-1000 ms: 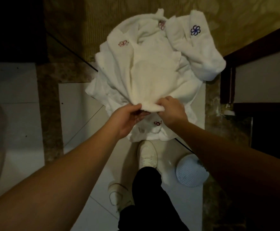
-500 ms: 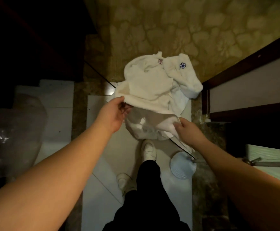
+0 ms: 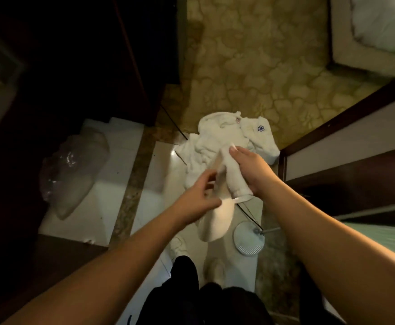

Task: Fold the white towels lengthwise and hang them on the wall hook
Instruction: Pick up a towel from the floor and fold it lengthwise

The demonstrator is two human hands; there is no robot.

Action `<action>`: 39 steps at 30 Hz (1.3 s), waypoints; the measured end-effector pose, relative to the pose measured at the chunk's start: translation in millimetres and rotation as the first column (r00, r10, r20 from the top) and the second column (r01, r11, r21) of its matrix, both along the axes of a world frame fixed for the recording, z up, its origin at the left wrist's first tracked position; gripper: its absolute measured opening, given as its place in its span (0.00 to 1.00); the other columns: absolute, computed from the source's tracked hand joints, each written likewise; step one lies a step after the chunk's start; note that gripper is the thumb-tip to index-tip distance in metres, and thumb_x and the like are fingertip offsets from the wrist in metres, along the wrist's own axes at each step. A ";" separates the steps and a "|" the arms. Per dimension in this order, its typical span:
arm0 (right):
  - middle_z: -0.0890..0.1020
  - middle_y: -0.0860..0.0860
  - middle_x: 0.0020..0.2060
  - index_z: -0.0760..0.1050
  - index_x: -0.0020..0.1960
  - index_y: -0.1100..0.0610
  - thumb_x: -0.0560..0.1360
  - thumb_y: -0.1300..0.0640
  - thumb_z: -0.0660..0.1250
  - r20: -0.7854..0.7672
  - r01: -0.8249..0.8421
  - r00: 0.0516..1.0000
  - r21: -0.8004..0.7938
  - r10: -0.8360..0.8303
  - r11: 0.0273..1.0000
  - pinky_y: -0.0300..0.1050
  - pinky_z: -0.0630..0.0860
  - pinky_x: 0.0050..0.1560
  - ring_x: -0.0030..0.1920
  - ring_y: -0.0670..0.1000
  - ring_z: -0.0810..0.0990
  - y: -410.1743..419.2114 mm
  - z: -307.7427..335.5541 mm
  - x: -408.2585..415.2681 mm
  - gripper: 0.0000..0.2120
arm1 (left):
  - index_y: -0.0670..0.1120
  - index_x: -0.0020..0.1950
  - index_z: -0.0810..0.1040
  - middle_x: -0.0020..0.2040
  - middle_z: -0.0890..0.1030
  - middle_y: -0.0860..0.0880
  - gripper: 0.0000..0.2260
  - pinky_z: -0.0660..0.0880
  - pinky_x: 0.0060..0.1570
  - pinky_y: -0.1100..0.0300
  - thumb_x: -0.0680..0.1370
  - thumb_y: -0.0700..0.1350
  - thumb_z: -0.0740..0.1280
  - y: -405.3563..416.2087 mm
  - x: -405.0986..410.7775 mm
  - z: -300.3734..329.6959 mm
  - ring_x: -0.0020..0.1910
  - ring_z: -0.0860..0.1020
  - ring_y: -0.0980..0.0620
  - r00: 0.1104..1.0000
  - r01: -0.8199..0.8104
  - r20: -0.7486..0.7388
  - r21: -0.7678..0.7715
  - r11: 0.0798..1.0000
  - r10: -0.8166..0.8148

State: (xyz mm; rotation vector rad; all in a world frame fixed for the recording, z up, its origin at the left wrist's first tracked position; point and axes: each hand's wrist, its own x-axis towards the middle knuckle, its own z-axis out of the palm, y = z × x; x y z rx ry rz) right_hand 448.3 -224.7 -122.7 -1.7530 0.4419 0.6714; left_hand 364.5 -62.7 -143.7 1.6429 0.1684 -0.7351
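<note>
- One white towel (image 3: 224,184) hung between the two hands above the floor, raised clear of the heap, probably so it could be straightened for a lengthwise fold.
- The right hand (image 3: 250,170) gripped its upper part, fingers wrapped round a bunched length; holding it high let the rest drop free.
- The left hand (image 3: 199,195) was at the towel's lower part, its fingers curled at the cloth, seemingly pinching an edge, though blur made the contact hard to judge.
- The towel's loose end (image 3: 215,224) dangled below both hands, rounded and unfolded, so I judged the fold barely begun.
- The other towels (image 3: 217,141) lay crumpled in a pile on the floor just beyond the hands; one carried a blue flower mark (image 3: 260,128).
- No wall hook was in view.
- A thin dark cord (image 3: 248,212) ran across the tiles under the towel to a round ribbed disc (image 3: 248,238) near the person's shoes; it could catch a foot.
- A clear plastic bag (image 3: 72,170) sat to the left, well apart.
- Dark wooden furniture (image 3: 346,160) closed in the right side.
</note>
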 end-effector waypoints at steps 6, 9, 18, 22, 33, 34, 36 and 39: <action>0.85 0.61 0.52 0.79 0.58 0.60 0.83 0.52 0.63 -0.091 0.100 0.993 0.225 -0.081 0.969 0.53 0.82 0.52 0.49 0.57 0.86 20.9 36.5 -61.8 0.13 | 0.52 0.71 0.72 0.55 0.78 0.61 0.17 0.69 0.46 0.78 0.81 0.48 0.66 -14.4 -68.2 44.9 0.54 0.77 0.65 0.920 -0.317 0.297 0.184 0.930 0.255; 0.84 0.62 0.54 0.79 0.58 0.63 0.83 0.54 0.63 -0.075 0.081 0.995 0.299 -0.061 0.951 0.52 0.83 0.52 0.52 0.58 0.85 13.2 54.4 -96.4 0.13 | 0.51 0.65 0.77 0.55 0.81 0.52 0.11 0.75 0.53 0.60 0.84 0.47 0.60 -12.8 -103.1 62.1 0.54 0.78 0.51 0.890 -0.397 0.340 0.245 0.885 0.305; 0.79 0.53 0.55 0.73 0.62 0.54 0.82 0.51 0.64 0.442 -0.359 0.826 -0.067 0.350 0.931 0.34 0.75 0.43 0.45 0.44 0.78 11.2 171.0 -217.8 0.10 | 0.52 0.57 0.78 0.40 0.75 0.61 0.10 0.69 0.34 0.74 0.82 0.44 0.59 0.0 -219.7 181.5 0.38 0.73 0.66 0.762 -0.573 0.538 0.303 0.761 0.359; 0.72 0.49 0.62 0.72 0.68 0.50 0.74 0.48 0.74 0.698 -0.571 0.331 -0.387 0.635 0.724 0.32 0.69 0.59 0.59 0.46 0.74 24.0 231.1 -281.8 0.24 | 0.46 0.57 0.79 0.48 0.82 0.51 0.09 0.69 0.41 0.61 0.81 0.43 0.60 20.3 -280.3 241.9 0.46 0.78 0.54 0.744 -0.606 0.570 0.354 0.713 0.349; 0.80 0.29 0.44 0.79 0.46 0.36 0.81 0.50 0.63 0.826 -0.644 0.174 -0.316 0.535 0.697 0.24 0.68 0.44 0.50 0.31 0.77 115.2 321.2 -478.8 0.11 | 0.56 0.43 0.80 0.34 0.81 0.57 0.08 0.72 0.37 0.60 0.79 0.55 0.63 76.2 -521.8 332.9 0.32 0.77 0.61 0.682 -0.679 0.601 0.309 0.666 0.416; 0.80 0.28 0.44 0.79 0.44 0.35 0.81 0.49 0.63 0.834 -0.663 0.161 -0.305 0.528 0.683 0.24 0.68 0.44 0.50 0.31 0.77 123.6 327.7 -502.1 0.11 | 0.55 0.43 0.79 0.34 0.80 0.56 0.09 0.72 0.38 0.56 0.79 0.54 0.63 82.1 -549.8 336.0 0.32 0.77 0.59 0.669 -0.693 0.610 0.308 0.652 0.424; 0.81 0.28 0.45 0.78 0.43 0.33 0.81 0.49 0.63 0.854 -0.703 0.122 -0.285 0.506 0.651 0.22 0.68 0.45 0.50 0.31 0.77 140.0 339.7 -550.0 0.12 | 0.53 0.44 0.81 0.36 0.81 0.53 0.09 0.75 0.41 0.51 0.78 0.54 0.64 94.3 -605.6 342.4 0.34 0.79 0.55 0.635 -0.731 0.625 0.295 0.615 0.454; 0.81 0.30 0.45 0.79 0.44 0.34 0.81 0.49 0.63 0.882 -0.739 0.087 -0.254 0.463 0.624 0.21 0.66 0.46 0.50 0.31 0.77 163.7 351.6 -619.2 0.12 | 0.58 0.47 0.82 0.42 0.83 0.55 0.08 0.79 0.44 0.51 0.79 0.56 0.64 110.3 -685.6 352.9 0.40 0.82 0.57 0.585 -0.782 0.636 0.279 0.557 0.504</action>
